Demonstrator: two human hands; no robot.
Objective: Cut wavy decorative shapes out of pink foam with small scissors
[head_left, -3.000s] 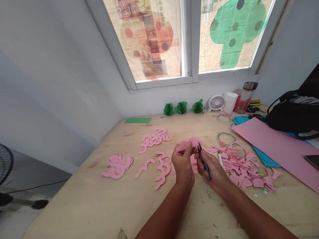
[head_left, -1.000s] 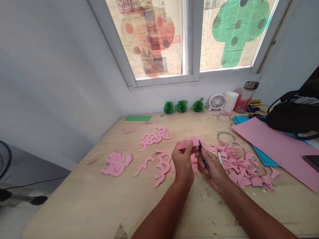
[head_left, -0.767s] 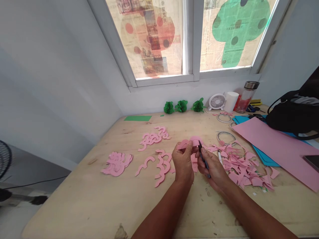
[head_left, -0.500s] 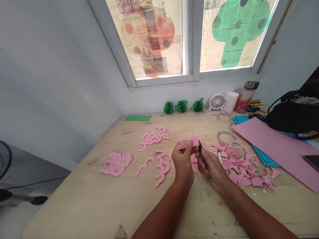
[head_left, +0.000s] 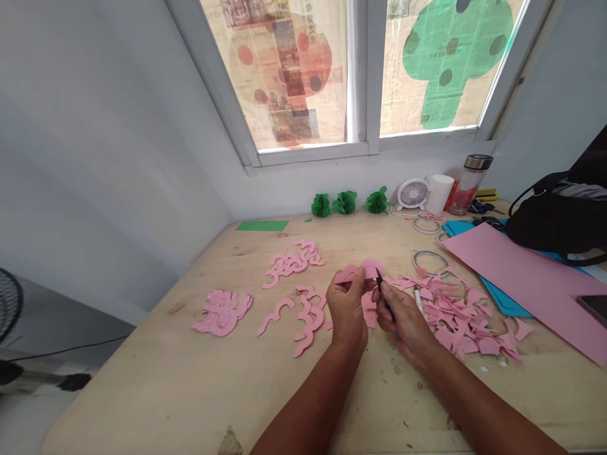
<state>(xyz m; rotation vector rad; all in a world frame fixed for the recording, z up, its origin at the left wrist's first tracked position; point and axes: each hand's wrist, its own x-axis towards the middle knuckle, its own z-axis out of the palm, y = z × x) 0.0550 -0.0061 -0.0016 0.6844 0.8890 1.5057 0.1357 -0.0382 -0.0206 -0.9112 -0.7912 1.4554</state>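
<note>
A curved piece of pink paper (head_left: 370, 268) is pinched between the thumb and fingers of my left hand (head_left: 349, 306). My right hand (head_left: 403, 316) is closed around dark scissors (head_left: 386, 302), whose narrow tip touches the paper's right edge. Scalloped pink cut-outs (head_left: 310, 319) lie just left of my left hand. Farther left sits a stack of similar pink shapes (head_left: 222, 313), and more wavy strips (head_left: 289, 262) lie behind. Beside my right hand spreads a heap of pink scraps (head_left: 465, 316), with a white pen (head_left: 418, 298) at its near side.
Green paper ornaments (head_left: 345, 202) line the wall beside a small white fan (head_left: 412, 194) and a glass bottle (head_left: 469, 186). On the right are tape rolls (head_left: 429, 260), a large pink sheet (head_left: 516, 272) over blue sheets (head_left: 505, 300), a black bag (head_left: 559, 218) and a phone (head_left: 592, 308).
Both hands, with the paper and scissors, have shifted very slightly to the left. Everything on the table lies as before.
</note>
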